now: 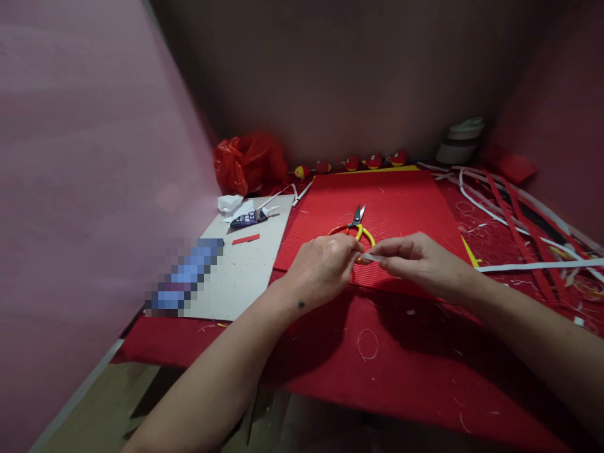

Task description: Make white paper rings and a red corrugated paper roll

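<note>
My left hand (325, 267) is closed in a pinch above the front part of a red ribbed sheet (391, 198). A small yellowish piece shows at its fingertips, too small to make out. Facing it, my right hand (418, 261) pinches a narrow white strip (374, 257) between thumb and fingers, and the strip's other end reaches the left fingertips. Just behind the hands, scissors (357, 217) with red and yellow handles lie on the sheet, blades slightly apart and pointing away; the left hand partly hides the handles.
A grey board (221, 286) at left holds a glue tube (250, 218), a red strip (246, 240) and a blurred blue object (189, 274). Behind are a red plastic bag (248, 160), several small red figures (374, 161) and a lidded container (460, 141). White and red strips (528, 267) tangle at right.
</note>
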`<state>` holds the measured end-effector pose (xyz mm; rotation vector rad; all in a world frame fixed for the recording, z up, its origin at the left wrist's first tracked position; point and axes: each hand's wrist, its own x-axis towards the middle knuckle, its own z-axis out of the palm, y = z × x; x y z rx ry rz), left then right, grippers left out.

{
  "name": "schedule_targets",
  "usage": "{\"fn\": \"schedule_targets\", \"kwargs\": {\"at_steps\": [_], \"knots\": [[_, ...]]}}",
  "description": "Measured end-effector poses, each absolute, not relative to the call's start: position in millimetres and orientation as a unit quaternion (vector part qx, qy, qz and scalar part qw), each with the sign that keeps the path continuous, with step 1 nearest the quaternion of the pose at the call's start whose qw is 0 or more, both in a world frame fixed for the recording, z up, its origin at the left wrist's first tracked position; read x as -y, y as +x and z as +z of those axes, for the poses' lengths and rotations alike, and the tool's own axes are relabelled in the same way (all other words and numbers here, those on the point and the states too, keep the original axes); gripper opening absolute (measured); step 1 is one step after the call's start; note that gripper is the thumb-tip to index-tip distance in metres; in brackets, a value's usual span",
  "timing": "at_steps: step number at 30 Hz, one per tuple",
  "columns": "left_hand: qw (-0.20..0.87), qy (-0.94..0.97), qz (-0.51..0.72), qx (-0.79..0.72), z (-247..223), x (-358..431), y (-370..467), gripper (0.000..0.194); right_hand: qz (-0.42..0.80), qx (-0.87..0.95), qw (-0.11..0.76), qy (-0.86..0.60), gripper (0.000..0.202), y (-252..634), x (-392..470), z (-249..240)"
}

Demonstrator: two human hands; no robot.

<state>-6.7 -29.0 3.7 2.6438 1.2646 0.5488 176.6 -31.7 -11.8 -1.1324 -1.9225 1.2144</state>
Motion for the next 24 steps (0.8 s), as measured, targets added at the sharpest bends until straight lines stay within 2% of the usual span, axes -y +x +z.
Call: {"fn": "schedule_targets", "kwargs": {"at_steps": [6,14,19,21,24], "knots": [[0.080,0.884,0.184,-0.422,4,31,-5,0.019,0.481,0.696,0.326,-0.422,0.019,173,30,-13],[0.053,0.885,0.175,-0.428,-2,31,-4,0.014,0.405,0.729,0.308,-0.458,0.026,173,30,-15],[0.084,0.880,0.219,-0.413,0,30,-3,0.014,0.446,0.703,0.312,-0.457,0.024,174,30,-15],[0.105,0.861,0.270,-0.417,2,26,-5,0.017,0.480,0.667,0.338,-0.459,0.023,178,27,-14],[0.110,0.808,0.342,-0.466,0,12,-12,0.019,0.519,0.607,0.422,-0.430,0.019,186,22,-14]]}}
